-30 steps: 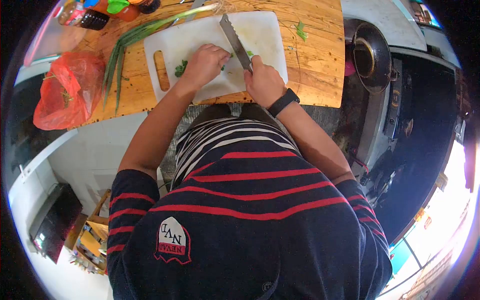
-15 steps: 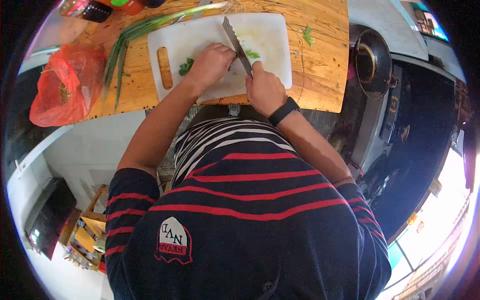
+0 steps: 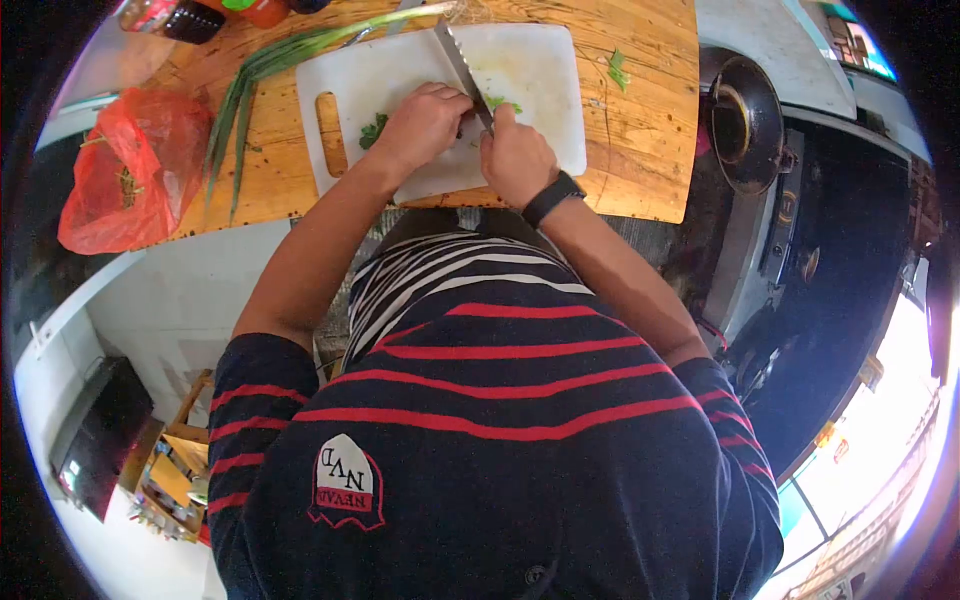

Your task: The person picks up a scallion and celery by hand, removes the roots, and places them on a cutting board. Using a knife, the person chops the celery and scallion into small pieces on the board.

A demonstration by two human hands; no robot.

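My right hand [image 3: 518, 163] is closed around the handle of a kitchen knife [image 3: 460, 70], whose blade points away from me over the white cutting board [image 3: 530, 60]. Beside the blade, my left hand [image 3: 425, 125] presses a bunch of leafy green herb [image 3: 373, 131] against the board, fingers curled. Its leaves stick out on the left of that hand; the stems are mostly hidden beneath the fingers. Small cut green pieces [image 3: 503, 104] lie just right of the blade.
Long green onions [image 3: 270, 65] lie along the board's left and far side on the wooden table [image 3: 640, 130]. A red plastic bag [image 3: 130, 180] sits at the left, bottles [image 3: 185, 20] behind it. A green scrap [image 3: 617, 70] lies right of the board; a dark wok [image 3: 745, 120] stands farther right.
My right hand and the knife have shifted a little left and slightly away from me, closer to my left hand. My left hand has hardly moved.
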